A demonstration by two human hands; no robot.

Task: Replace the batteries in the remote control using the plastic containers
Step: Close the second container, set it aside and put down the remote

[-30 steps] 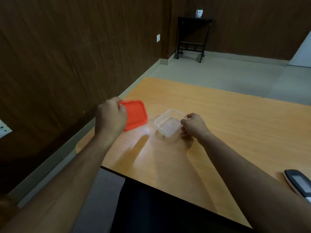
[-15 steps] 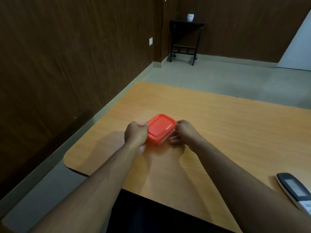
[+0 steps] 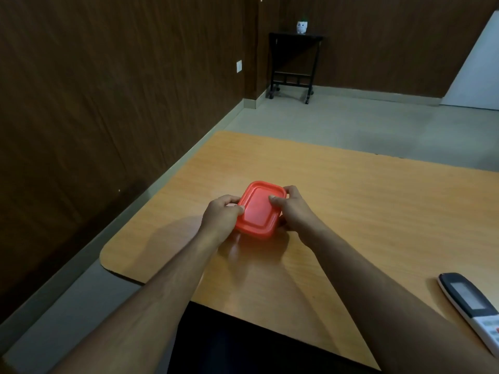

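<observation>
Container (image 3: 252,233) of plastic, closed by an orange-red lid (image 3: 259,209), is shown resting on the wooden table (image 3: 364,211), toward its near-left part and well apart from every edge. Only a narrow strip of the container's wall is seen beneath the lid's near rim; its contents cannot be told. The lid is gripped from both sides. The left hand (image 3: 220,220) is curled round the left edge, with the thumb laid on the lid's top near the rim and the fingers tucked along the side. The right hand (image 3: 293,209) is curled round the right edge, with the thumb pressed on the lid's upper surface and the fingers wrapped past the far right corner. Both forearms are extended from the lower frame across the table. A remote control (image 3: 471,306) with a grey display is seen lying flat at the table's right, partly cut off by the frame, well apart from the container; its button markings are too small to be read. A small dark side table (image 3: 294,63) bearing a white pot (image 3: 302,27) is seen against the far panelled wall.
</observation>
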